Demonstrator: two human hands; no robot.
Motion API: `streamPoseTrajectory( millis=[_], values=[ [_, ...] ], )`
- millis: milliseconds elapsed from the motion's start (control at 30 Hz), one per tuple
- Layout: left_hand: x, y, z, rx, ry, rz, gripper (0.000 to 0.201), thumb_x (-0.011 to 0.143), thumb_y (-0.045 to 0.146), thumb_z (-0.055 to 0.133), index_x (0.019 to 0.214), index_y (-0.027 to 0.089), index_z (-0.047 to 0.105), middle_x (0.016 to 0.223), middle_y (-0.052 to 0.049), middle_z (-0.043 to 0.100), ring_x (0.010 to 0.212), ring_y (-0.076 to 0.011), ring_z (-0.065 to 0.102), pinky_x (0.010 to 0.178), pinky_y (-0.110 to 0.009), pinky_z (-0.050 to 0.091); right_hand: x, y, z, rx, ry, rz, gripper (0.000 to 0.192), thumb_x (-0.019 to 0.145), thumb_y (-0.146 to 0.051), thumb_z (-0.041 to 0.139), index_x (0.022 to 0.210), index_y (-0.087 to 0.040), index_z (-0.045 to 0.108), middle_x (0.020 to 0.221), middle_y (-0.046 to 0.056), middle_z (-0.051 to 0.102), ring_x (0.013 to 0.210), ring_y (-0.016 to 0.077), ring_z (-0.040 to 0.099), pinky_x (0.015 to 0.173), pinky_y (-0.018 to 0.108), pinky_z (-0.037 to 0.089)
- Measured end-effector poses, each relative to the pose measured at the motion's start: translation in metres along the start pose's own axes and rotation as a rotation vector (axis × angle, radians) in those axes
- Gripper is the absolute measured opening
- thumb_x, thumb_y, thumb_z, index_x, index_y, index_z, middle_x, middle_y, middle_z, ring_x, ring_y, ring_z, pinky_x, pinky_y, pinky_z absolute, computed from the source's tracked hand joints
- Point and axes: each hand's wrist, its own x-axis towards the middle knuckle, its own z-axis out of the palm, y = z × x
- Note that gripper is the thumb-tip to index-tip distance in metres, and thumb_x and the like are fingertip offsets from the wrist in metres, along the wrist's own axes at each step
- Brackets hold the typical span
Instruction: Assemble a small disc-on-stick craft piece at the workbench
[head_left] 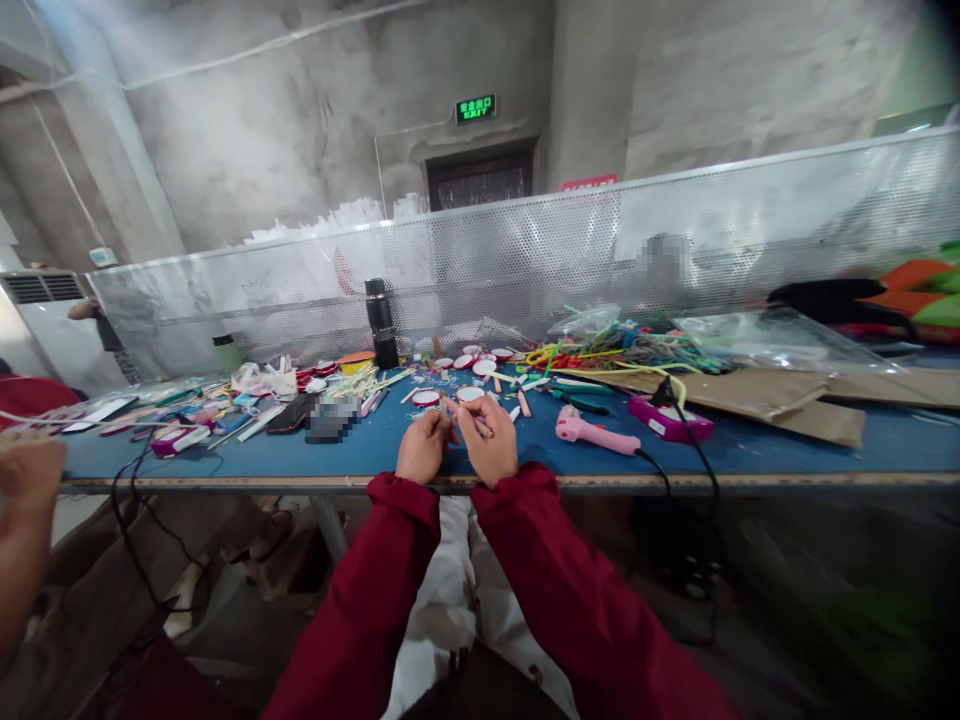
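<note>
Both hands work close together at the near edge of the blue worktop [787,445]: the left hand [421,447] and the right hand [489,438] each pinch an end of a thin pink stick [452,415], which sits between them just above the surface. Held so lightly at the tips, the stick could slip and drop off the edge into the lap. The pink glue gun [592,432] lies just beside the right hand with its cord [686,425] trailing over the edge, so a careless elbow might snag it.
</note>
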Motion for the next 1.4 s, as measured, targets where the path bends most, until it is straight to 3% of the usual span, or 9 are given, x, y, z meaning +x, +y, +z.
streamPoseTrajectory(
  millis=[567,1267,1400],
  values=[
    [0.001,-0.004,0.001,-0.014,-0.003,-0.023,0.021,0.097,0.032,0.049,0.088,0.020,0.063,0.075,0.000,0.069,0.058,-0.0132,0.056,0.060,-0.025,0.042,0.000,0.004,0.001,0.000,0.011,-0.014,0.016,0.096,-0.035,0.057,0.088,-0.025,0.066,0.082,0.001,0.073,0.078,0.0193,0.064,0.075,0.035,0.046],
    [-0.002,0.001,0.000,0.000,-0.009,-0.002,0.023,0.097,0.030,0.049,0.081,0.019,0.061,0.073,-0.001,0.069,0.059,-0.0140,0.057,0.060,-0.025,0.042,-0.002,0.005,0.001,0.025,-0.001,0.031,0.018,0.095,-0.036,0.058,0.081,-0.025,0.064,0.078,0.000,0.072,0.076,0.0186,0.062,0.073,0.033,0.047],
    [0.003,0.004,-0.001,-0.094,0.006,-0.044,0.020,0.095,0.026,0.049,0.083,0.018,0.063,0.075,-0.002,0.069,0.058,-0.0135,0.057,0.058,-0.024,0.043,-0.004,0.012,0.003,0.068,0.042,0.015,0.017,0.099,-0.036,0.055,0.096,-0.026,0.068,0.083,0.001,0.074,0.080,0.0195,0.067,0.075,0.034,0.051]
  ],
)
